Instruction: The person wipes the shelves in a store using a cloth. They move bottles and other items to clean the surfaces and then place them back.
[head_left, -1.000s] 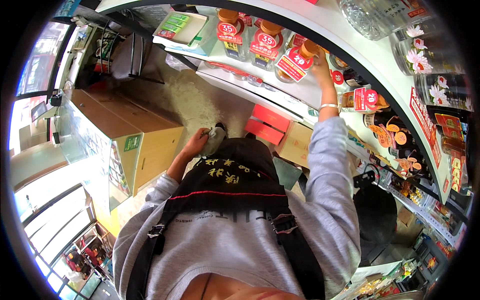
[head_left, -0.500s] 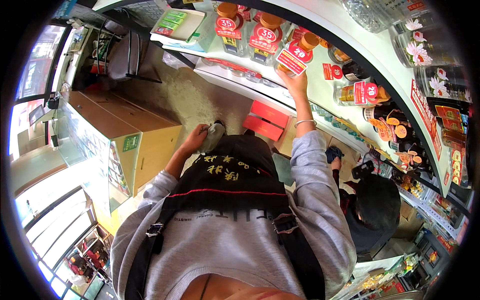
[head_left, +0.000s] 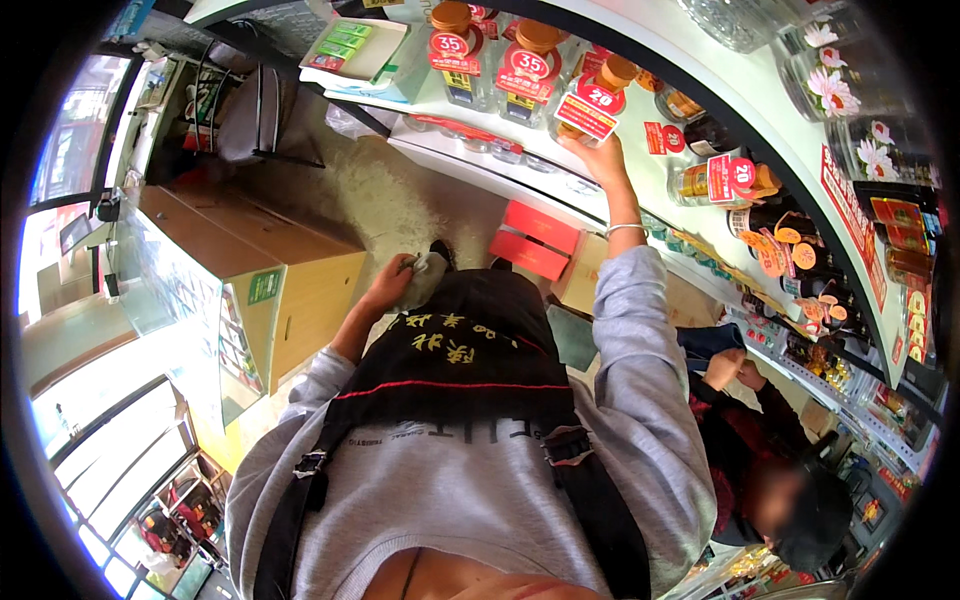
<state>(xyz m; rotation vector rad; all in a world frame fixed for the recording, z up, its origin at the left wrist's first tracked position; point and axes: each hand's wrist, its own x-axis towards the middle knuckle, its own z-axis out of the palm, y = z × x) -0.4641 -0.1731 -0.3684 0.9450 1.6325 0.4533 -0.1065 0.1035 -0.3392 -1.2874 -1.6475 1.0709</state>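
My right hand point(head_left: 600, 160), its wrist wearing a thin bangle, is closed around the lower part of a bottle point(head_left: 616, 74) with an orange-brown cap and a red-and-white tag hanging on it. The bottle is at the front edge of the white shelf point(head_left: 645, 180). To its left stand two clear bottles point(head_left: 462, 88) with brown caps and round red tags. Down by the black apron point(head_left: 470, 340), my left hand point(head_left: 388, 284) grips a pale greyish cloth point(head_left: 426, 276). Its fingertips are partly hidden by the cloth.
Left of me stands a wood-and-glass display counter point(head_left: 310, 310). Red boxes point(head_left: 535, 240) lie low beneath the shelf. A co-worker point(head_left: 745, 450) at my right holds dark cloth point(head_left: 708, 345). More tagged bottles point(head_left: 700, 182) line the shelf; an open carton point(head_left: 360, 50) sits at its left end.
My right hand and the bottle have moved slightly up in the picture, toward the back of the shelf. The co-worker has shifted, and their hands now show. My left hand stays nearly still.
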